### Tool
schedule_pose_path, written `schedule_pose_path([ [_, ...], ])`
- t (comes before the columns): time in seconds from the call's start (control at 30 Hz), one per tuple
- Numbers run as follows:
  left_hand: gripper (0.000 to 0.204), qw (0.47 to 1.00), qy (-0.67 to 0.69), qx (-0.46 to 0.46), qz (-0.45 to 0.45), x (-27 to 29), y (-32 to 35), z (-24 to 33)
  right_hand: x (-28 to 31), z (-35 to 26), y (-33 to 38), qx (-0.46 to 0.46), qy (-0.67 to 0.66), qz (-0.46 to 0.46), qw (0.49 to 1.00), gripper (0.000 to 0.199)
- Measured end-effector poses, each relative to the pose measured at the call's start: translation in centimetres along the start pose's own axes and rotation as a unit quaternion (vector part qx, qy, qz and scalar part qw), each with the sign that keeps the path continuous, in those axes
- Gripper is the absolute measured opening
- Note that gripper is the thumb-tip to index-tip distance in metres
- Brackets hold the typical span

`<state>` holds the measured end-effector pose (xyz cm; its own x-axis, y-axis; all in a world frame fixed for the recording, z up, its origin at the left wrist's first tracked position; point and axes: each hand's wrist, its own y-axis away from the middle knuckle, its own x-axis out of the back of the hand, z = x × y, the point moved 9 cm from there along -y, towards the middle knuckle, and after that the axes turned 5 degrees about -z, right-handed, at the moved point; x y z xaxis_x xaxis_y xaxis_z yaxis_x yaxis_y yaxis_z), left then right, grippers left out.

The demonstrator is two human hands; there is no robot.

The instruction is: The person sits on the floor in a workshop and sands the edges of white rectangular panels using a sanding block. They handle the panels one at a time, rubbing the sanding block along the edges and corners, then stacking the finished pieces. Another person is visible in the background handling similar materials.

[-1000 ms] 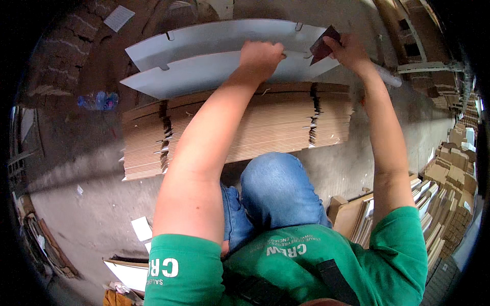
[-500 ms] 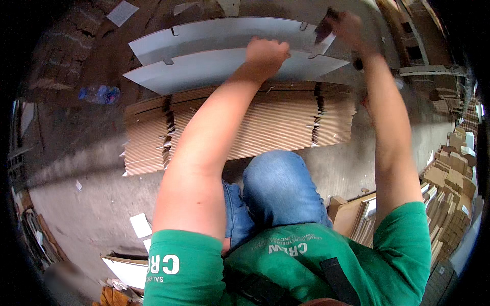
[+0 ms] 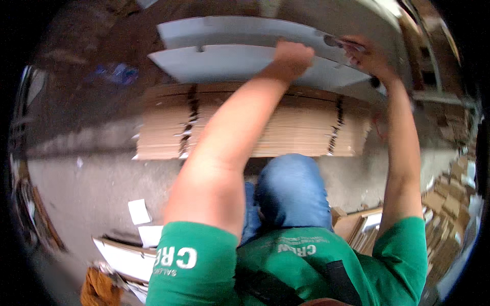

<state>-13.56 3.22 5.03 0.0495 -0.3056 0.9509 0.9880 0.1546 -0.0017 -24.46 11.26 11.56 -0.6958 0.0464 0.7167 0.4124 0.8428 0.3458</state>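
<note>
A folded white cardboard sheet stands behind the stack, its two long upright panels showing: a far panel (image 3: 229, 30) and a near panel (image 3: 229, 64) with a small notch in its top edge. My left hand (image 3: 294, 58) is closed at the near panel's top edge, right of its middle. Beyond it to the right, my right hand (image 3: 368, 57) is closed round a dark hand tool (image 3: 334, 41), whose end lies over the far panel's right end. Motion blur hides the tool's exact kind.
In front of my knees lies a thick stack of flat brown cardboard (image 3: 265, 125). A plastic bottle (image 3: 120, 73) is on the floor to the left. More cardboard (image 3: 444, 204) is piled at the right; white sheets (image 3: 139, 211) and orange cloth (image 3: 99, 288) are at lower left.
The whole view has shifted, so the stack and panels appear farther right. My right hand has come lower and nearer, turning the tool to point left. My left hand stays on the near panel.
</note>
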Motion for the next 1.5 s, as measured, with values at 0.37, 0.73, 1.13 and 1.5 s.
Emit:
schedule_pose_path([
  [0.37, 0.057, 0.964, 0.098, 0.047, 0.242, 4.1, 4.2, -6.5, -12.5, -21.8, -7.6, 0.206, 0.060, 0.003, 0.977, 0.033],
  [0.73, 0.052, 0.904, 0.340, -0.008, 0.258, 1.8, 4.5, -7.8, -21.8, -24.6, -15.6, 0.140, 0.371, -0.084, 0.914, 0.025],
  [1.13, 0.038, 0.993, 0.110, 0.039, -0.032, 1.2, 4.2, -7.2, -9.3, -28.0, -5.8, 0.135, 0.073, 0.053, 0.987, 0.025],
  [1.5, 0.053, 0.963, 0.135, 0.018, 0.234, 2.1, 4.5, -7.7, -22.5, -28.5, -7.9, 0.470, 0.578, -0.003, 0.667, 0.020],
])
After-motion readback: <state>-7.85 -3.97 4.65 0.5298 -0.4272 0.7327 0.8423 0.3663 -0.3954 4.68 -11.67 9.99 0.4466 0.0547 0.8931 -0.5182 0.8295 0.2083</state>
